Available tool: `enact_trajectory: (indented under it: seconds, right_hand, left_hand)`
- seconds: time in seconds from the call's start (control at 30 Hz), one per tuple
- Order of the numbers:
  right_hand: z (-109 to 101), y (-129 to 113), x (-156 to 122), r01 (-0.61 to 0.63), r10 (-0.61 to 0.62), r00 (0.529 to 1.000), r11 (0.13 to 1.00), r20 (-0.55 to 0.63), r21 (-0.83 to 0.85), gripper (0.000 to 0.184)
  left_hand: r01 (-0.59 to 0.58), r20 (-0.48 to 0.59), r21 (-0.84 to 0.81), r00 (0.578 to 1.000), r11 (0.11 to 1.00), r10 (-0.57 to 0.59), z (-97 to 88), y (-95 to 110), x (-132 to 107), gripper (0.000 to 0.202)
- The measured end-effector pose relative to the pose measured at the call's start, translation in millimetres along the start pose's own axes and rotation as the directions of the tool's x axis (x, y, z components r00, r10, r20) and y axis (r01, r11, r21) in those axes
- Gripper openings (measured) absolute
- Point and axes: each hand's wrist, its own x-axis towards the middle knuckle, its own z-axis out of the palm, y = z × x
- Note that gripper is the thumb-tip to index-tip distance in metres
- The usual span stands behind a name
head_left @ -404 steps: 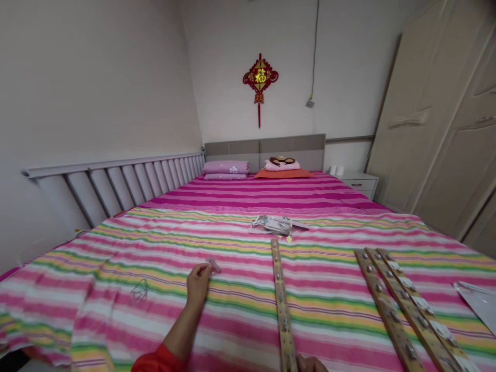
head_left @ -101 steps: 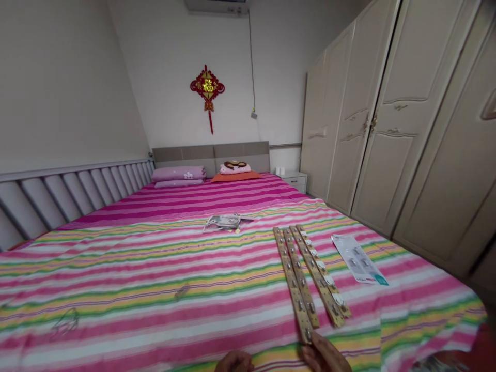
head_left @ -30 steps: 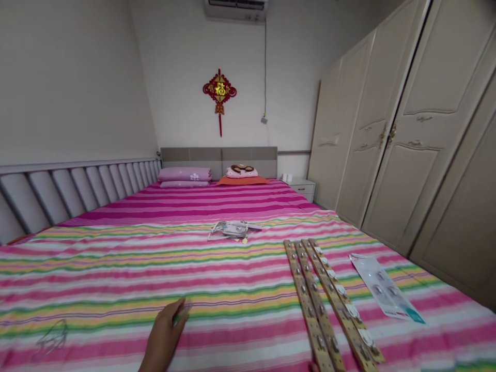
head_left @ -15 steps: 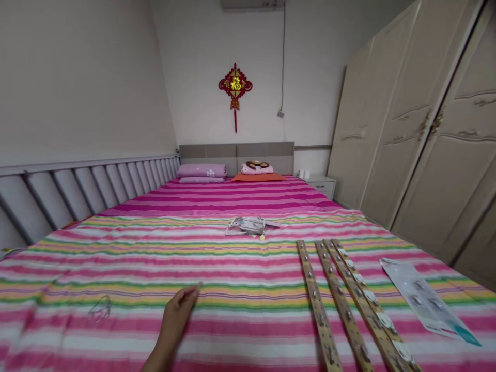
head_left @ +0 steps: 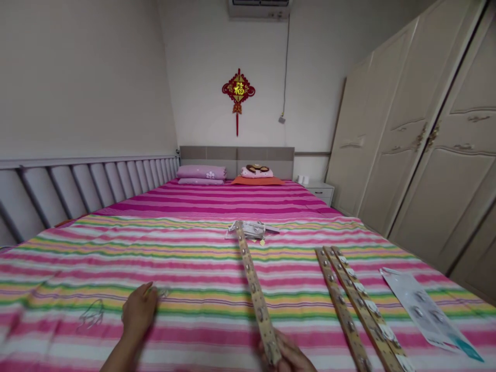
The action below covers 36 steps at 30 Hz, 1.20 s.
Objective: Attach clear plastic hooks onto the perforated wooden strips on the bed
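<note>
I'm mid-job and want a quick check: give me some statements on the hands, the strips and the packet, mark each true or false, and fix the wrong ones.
1. The right hand holds a strip near its closer end. True.
2. The left hand grips that same strip. False: it is apart from the strip, off to its left.
3. Three other strips lie to the right of the held one. True.
4. The packet lies left of those three. False: it lies to their right.
5. White discs show along the rightmost of the three. True.
6. The cloth under the hands is plain. False: it is striped.
</note>
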Motion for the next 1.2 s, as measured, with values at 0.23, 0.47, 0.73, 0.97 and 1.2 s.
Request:
enact_trajectory:
  seconds: [0.23,0.47,0.73,0.97,1.2]
  right_hand:
    - [70.3,0.0,48.2,-0.004,-0.009,0.981,0.998,0.193,0.07,0.028]
    - [102.6,17.7,86.5,0.105,-0.09,0.974,0.993,0.208,-0.062,0.029]
    - [114.0,29.5,115.9,0.135,-0.107,0.971,0.983,0.214,-0.123,0.035]
    - [126.4,36.1,143.8,0.126,-0.091,0.96,0.985,0.266,-0.119,0.036]
    - [137.3,40.4,153.6,0.104,-0.069,0.954,0.989,0.291,-0.106,0.037]
  left_hand:
    - [0.294,0.366,-0.492,0.924,0.82,-0.112,16.7,69.1,-79.8,0.07]
    - [0.242,0.338,-0.524,0.939,0.816,-0.061,62.1,103.4,-136.1,0.065]
    - [0.075,0.187,-0.503,0.982,0.861,0.024,69.8,101.0,-106.2,0.053]
    - [0.0,0.147,-0.504,0.985,0.864,0.085,68.8,88.5,-74.9,0.051]
    - [-0.076,0.156,-0.425,0.975,0.902,0.156,69.7,72.5,-49.8,0.044]
